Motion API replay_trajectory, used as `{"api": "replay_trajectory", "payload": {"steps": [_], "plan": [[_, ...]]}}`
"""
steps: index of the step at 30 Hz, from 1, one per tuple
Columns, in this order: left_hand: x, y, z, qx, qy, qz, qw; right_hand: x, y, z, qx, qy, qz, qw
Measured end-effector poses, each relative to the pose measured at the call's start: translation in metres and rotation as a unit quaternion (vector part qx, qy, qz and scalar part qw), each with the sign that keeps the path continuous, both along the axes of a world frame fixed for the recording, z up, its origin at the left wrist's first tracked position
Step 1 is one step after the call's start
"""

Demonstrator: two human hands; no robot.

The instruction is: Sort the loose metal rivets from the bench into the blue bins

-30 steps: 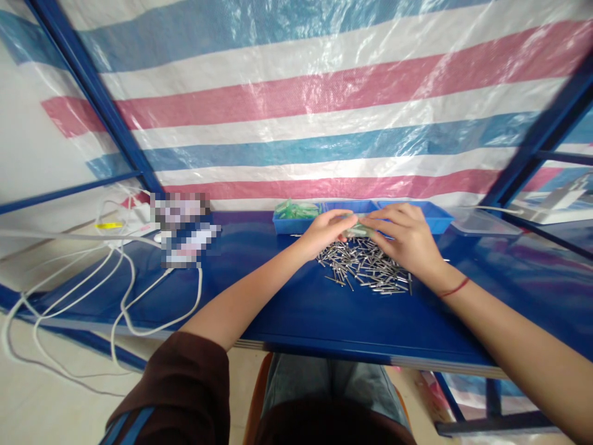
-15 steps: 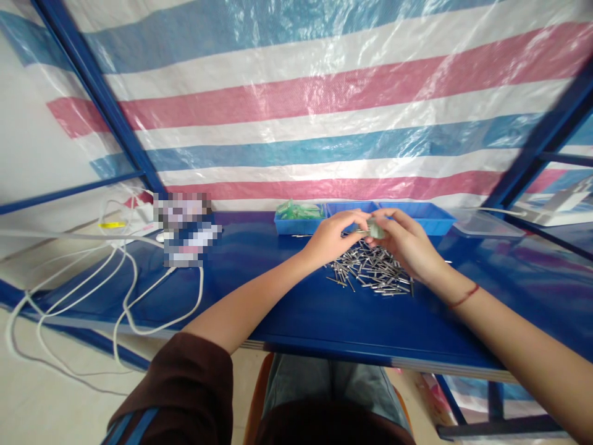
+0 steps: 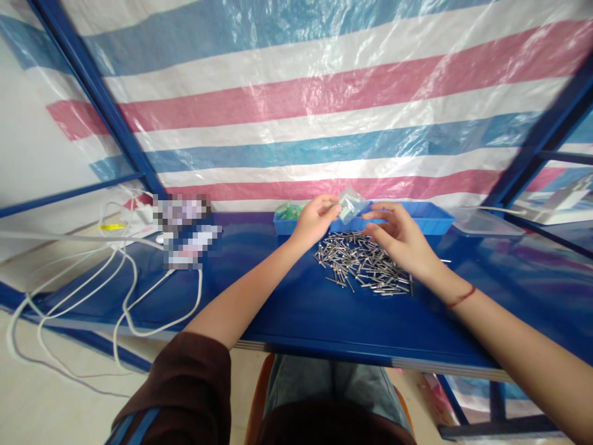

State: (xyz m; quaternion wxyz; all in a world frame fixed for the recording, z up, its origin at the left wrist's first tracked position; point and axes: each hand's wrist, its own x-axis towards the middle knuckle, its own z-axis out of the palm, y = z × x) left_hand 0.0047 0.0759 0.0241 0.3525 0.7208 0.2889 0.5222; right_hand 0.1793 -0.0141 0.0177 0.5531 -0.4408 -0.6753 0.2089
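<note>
A small clear plastic bag [image 3: 352, 203] is pinched between the thumb and fingers of my left hand [image 3: 317, 217], above the blue tray. Something pale shows inside the bag, too small to name. To its right my right hand [image 3: 402, 238] hovers with fingers apart and nothing in them. Below both hands a loose pile of metal pop rivets [image 3: 361, 262] lies on the blue tabletop [image 3: 287, 309]. Behind them stands a blue divided tray [image 3: 430, 219], with green-tinted small packets [image 3: 288, 211] in its left compartment.
A clear plastic lid [image 3: 488, 224] lies right of the tray. White cables [image 3: 134, 309] loop over the table's left side, near a power strip and blurred items [image 3: 192, 228]. Blue frame posts [image 3: 88, 86] and a striped plastic sheet [image 3: 301, 117] stand behind.
My hands have moved apart. The left has shifted left with the bag, which now stands out unfolded; the right has let go of it and its fingers are spread.
</note>
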Motion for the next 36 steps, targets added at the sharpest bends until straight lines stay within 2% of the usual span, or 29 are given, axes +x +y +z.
{"api": "replay_trajectory", "payload": {"steps": [2, 5, 6, 8, 10, 12, 16, 19, 24, 29, 34, 36], "plan": [[-0.021, 0.019, 0.013, 0.031, -0.018, 0.102, 0.994, 0.001, 0.0, 0.0, -0.004, 0.01, -0.005, 1.0], [-0.056, 0.044, 0.023, 0.066, 0.011, 0.265, 0.962, 0.001, 0.001, -0.001, -0.024, 0.02, -0.01, 0.999], [-0.066, 0.051, 0.022, 0.058, 0.042, 0.296, 0.952, 0.001, 0.0, -0.001, -0.031, 0.024, -0.008, 0.999], [-0.079, 0.059, 0.015, 0.028, 0.141, 0.319, 0.937, -0.002, 0.0, -0.002, -0.045, 0.027, 0.004, 0.999], [-0.085, 0.064, 0.005, 0.027, 0.235, 0.309, 0.921, -0.004, -0.002, -0.003, -0.056, 0.027, 0.02, 0.998], [-0.085, 0.066, -0.005, 0.057, 0.298, 0.29, 0.908, -0.006, -0.003, -0.003, -0.062, 0.028, 0.031, 0.997], [-0.082, 0.071, -0.013, 0.134, 0.346, 0.224, 0.901, -0.006, -0.004, -0.004, -0.069, 0.021, 0.036, 0.997], [-0.079, 0.07, -0.012, 0.149, 0.364, 0.195, 0.899, -0.006, -0.004, -0.004, -0.076, 0.011, 0.046, 0.996], [-0.075, 0.059, -0.01, 0.154, 0.375, 0.2, 0.892, -0.006, -0.003, -0.008, -0.064, -0.007, 0.064, 0.996], [-0.071, 0.051, -0.011, 0.172, 0.367, 0.212, 0.889, -0.007, 0.0, -0.012, -0.044, -0.055, 0.037, 0.997], [-0.064, 0.034, -0.001, 0.255, 0.327, 0.271, 0.869, 0.004, -0.008, -0.002, 0.01, -0.176, -0.037, 0.984], [-0.058, 0.017, 0.006, 0.298, 0.302, 0.224, 0.877, 0.017, -0.019, 0.001, 0.02, -0.244, -0.049, 0.968]]}}
